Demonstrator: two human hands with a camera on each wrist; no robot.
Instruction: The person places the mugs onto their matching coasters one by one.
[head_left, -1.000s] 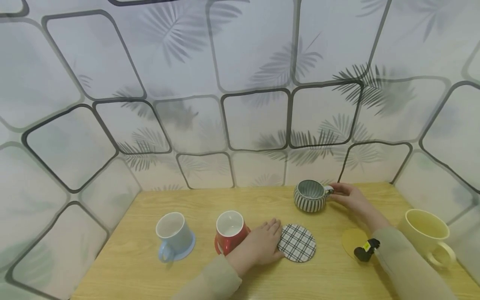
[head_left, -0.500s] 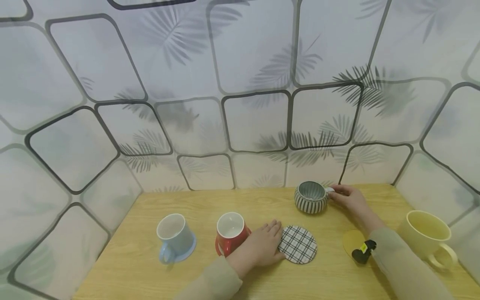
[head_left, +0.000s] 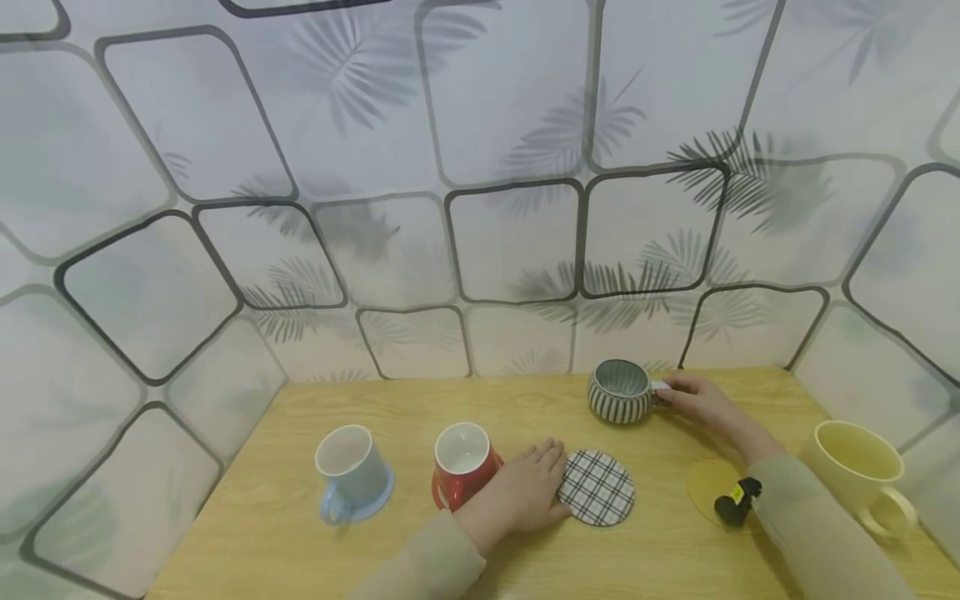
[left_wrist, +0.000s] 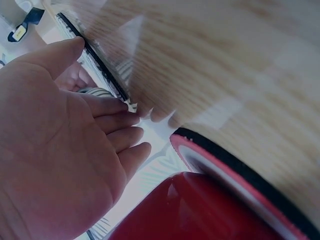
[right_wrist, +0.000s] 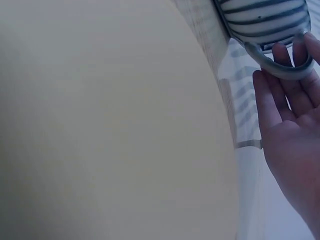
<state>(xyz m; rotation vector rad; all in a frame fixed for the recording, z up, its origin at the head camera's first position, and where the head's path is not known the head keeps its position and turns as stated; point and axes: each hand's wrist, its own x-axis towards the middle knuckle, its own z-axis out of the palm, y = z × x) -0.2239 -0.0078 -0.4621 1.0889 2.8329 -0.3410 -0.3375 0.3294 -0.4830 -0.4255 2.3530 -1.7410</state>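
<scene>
Upright near the back of the table is a striped grey-and-white cup [head_left: 619, 407]. My right hand [head_left: 701, 407] holds it by its handle, which points right. In the right wrist view, fingers reach through the handle loop [right_wrist: 285, 70] and the thumb lies at its outer side. My left hand [head_left: 519, 493] rests low over the table with fingers extended, its fingertips beside the edge of a checked round coaster [head_left: 597, 487]. The left wrist view shows the palm [left_wrist: 55, 145] holding nothing. Just left of that hand, a red mug [head_left: 468, 483] stands on a red coaster [left_wrist: 240, 175].
A light blue mug [head_left: 352, 471] stands on a blue coaster [head_left: 378, 500] at the left. At the right, a large yellow mug [head_left: 840, 475] stands beyond a yellow coaster [head_left: 701, 483], partly behind the right forearm. Patterned fabric walls [head_left: 510, 242] enclose the wooden table [head_left: 600, 567].
The striped cup's handle has turned slightly toward the front, and my right fingers have shifted along with it. My left hand and the other mugs stay in place.
</scene>
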